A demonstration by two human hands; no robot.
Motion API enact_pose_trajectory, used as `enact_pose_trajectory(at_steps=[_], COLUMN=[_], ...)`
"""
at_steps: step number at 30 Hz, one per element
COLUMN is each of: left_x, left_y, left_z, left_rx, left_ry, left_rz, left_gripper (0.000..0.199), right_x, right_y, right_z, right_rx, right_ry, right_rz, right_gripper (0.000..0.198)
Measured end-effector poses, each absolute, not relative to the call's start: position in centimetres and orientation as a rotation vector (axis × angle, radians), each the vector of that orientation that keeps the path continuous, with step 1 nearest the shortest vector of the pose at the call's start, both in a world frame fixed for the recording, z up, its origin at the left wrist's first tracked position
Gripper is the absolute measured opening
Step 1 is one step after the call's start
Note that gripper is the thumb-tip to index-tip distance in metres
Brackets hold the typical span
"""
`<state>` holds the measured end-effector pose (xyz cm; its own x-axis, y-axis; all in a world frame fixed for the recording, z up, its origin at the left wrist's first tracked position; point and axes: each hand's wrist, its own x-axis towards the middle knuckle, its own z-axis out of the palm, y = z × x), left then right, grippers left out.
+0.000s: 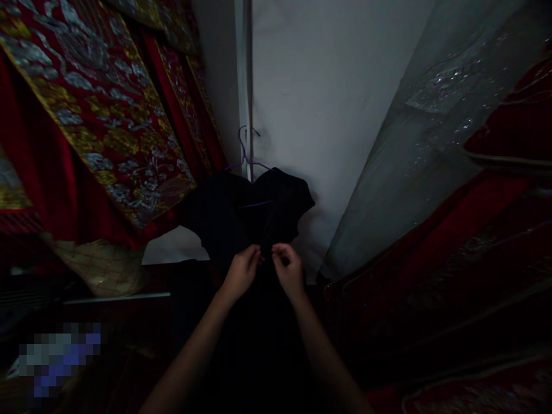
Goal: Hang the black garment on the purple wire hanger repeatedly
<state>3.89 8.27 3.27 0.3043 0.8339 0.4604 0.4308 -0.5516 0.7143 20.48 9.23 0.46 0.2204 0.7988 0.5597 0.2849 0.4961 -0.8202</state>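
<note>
A black short-sleeved garment [219, 213] hangs from a thin purple wire hanger [245, 156] in front of me. Its neckline falls open in a V, with the hanger's lower bar showing inside. At the front, below the V, my left hand [244, 269] pinches the dark cloth between thumb and fingers. Close beside it, my right hand [288, 267] also pinches at the garment's front edge, thumb and forefinger forming a ring. The light is too dim to make out any button or fastening between the fingertips.
Red robes with gold and silver embroidery [125, 132] hang at the left. A sheer, glittering pale cloth [444, 109] and dark red garments [513, 126] hang at the right. A white wall [323, 75] and a narrow vertical post [244, 69] stand behind the hanger.
</note>
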Motion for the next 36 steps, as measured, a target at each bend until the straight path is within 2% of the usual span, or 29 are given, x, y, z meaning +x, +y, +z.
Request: enact_pose_trajectory(at_steps=[5, 7, 11, 14, 18, 25, 29, 32, 36], left_x=[5.1, 5.6, 6.3, 6.4, 6.1, 6.1, 5.9, 5.4, 4.8], left_y=[8.0, 7.9, 7.6, 7.9, 9.9, 15.7, 16.6, 15.9, 14.8], left_z=[4.4, 4.7, 5.7, 7.1, 10.4, 19.5, 21.0, 19.9, 18.1], left_rx=[1.673, 1.517, 1.324, 1.22, 1.172, 1.214, 1.269, 1.381, 1.566], left_ry=[0.94, 0.856, 0.784, 0.781, 0.718, 0.544, 0.497, 0.536, 0.575], left_rz=[1.243, 1.279, 1.307, 1.353, 1.478, 1.693, 1.737, 1.703, 1.711], left_gripper=[0.02, 0.025, 0.045, 0.046, 0.043, 0.043, 0.04, 0.039, 0.032], right_x=[19.8, 19.8, 19.0, 18.6, 18.7, 18.7, 18.6, 18.7, 19.3], right_y=[7.5, 7.6, 8.1, 8.3, 8.7, 9.1, 9.0, 9.7, 11.9], right_z=[-1.1, -0.8, -0.9, -1.0, -0.6, -1.9, -2.7, -1.2, 5.5], right_rx=[-0.993, -0.988, -0.973, -0.999, -1.07, -1.104, -1.104, -1.068, -0.916], right_ry=[-1.655, -1.646, -1.581, -1.565, -1.577, -1.561, -1.539, -1.535, -1.421], right_rz=[0.651, 0.67, 0.678, 0.664, 0.627, 0.553, 0.576, 0.624, 0.657], right_gripper=[0.014, 0.011, 0.017, 0.015, 0.019, 0.023, 0.025, 0.025, 0.028])
